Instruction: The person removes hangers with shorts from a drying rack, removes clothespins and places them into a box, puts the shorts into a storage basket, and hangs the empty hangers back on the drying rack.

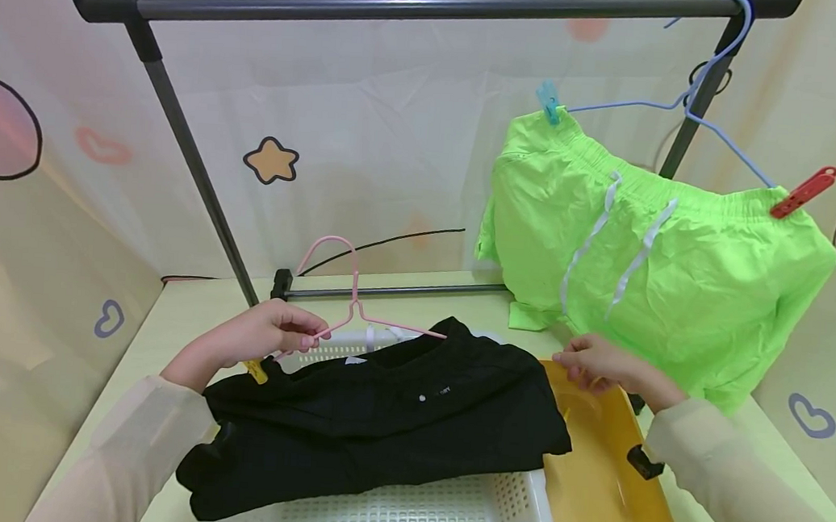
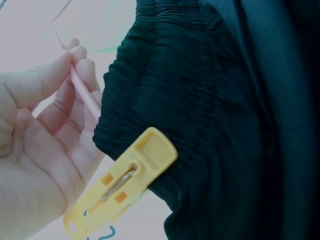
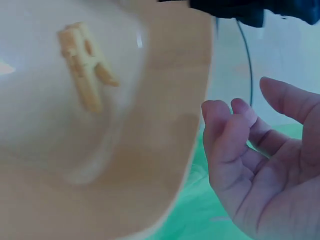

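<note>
Pinching pink hanger (image 1: 355,299) near its left end, left of centre: left hand (image 1: 285,333). Right hand (image 1: 598,364), right of centre, empty, loosely curled. Black shorts (image 1: 392,417) lower centre, over white basket (image 1: 542,516); yellow clothespin (image 2: 120,182) on left end of waistband (image 2: 145,90). Shorts look light, limp; best hold likely unclipped right waistband end. Yellow basin (image 1: 604,509) lower right.

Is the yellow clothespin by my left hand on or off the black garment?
On: the yellow clothespin is clamped over the waistband of the black garment.
</note>
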`<state>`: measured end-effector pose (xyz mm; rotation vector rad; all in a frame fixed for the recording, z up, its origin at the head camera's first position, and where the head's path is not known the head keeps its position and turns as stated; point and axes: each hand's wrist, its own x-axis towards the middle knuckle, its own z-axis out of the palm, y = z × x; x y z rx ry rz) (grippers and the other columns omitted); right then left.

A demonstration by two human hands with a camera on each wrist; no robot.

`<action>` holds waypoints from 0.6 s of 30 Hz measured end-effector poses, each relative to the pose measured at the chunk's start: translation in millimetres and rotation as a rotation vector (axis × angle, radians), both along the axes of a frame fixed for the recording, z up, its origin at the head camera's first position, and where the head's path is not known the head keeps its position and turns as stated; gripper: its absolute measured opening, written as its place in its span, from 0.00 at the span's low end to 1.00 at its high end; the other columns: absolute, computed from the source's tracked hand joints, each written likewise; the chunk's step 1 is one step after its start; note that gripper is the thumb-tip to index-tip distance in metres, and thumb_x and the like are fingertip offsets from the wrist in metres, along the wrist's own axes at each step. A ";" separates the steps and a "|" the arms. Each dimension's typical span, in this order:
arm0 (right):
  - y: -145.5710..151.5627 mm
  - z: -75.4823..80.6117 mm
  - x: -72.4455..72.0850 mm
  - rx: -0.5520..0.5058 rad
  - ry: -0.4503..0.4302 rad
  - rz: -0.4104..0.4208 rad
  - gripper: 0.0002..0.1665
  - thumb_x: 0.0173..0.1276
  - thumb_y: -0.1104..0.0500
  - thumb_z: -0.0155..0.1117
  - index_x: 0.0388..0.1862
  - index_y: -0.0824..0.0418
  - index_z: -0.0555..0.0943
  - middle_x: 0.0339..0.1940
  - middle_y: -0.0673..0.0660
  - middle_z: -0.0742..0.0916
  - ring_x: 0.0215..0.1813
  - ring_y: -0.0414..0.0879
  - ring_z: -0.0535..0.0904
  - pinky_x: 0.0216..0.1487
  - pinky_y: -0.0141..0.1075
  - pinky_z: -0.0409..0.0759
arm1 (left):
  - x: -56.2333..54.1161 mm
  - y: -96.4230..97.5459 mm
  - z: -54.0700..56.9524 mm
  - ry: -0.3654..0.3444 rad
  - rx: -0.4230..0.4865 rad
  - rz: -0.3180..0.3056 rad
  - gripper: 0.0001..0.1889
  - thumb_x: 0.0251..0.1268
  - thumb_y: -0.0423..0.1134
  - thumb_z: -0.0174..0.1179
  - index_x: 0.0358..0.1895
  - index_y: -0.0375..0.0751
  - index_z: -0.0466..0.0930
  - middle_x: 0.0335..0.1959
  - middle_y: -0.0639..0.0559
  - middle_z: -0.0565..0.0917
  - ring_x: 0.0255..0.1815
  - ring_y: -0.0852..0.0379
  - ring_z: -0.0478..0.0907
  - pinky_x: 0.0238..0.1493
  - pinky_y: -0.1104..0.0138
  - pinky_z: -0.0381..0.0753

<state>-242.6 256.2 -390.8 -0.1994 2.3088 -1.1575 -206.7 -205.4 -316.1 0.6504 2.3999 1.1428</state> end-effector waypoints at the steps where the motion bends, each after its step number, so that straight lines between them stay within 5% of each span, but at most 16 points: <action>1: -0.7 2.7 -0.6 -0.005 0.001 0.006 0.20 0.65 0.50 0.52 0.27 0.67 0.68 0.20 0.52 0.74 0.18 0.42 0.69 0.19 0.30 0.67 | 0.2 0.0 0.1 0.000 0.000 0.001 0.09 0.59 0.30 0.52 0.42 0.34 0.77 0.27 0.48 0.74 0.21 0.53 0.67 0.20 0.70 0.68; 18: -18.0 41.8 -7.6 -0.123 0.019 0.060 0.23 0.67 0.46 0.46 0.41 0.67 0.72 0.33 0.54 0.82 0.35 0.46 0.78 0.35 0.36 0.76 | 0.6 -0.3 -0.4 0.000 -0.002 0.012 0.10 0.60 0.30 0.52 0.43 0.33 0.77 0.27 0.48 0.74 0.22 0.53 0.67 0.21 0.69 0.68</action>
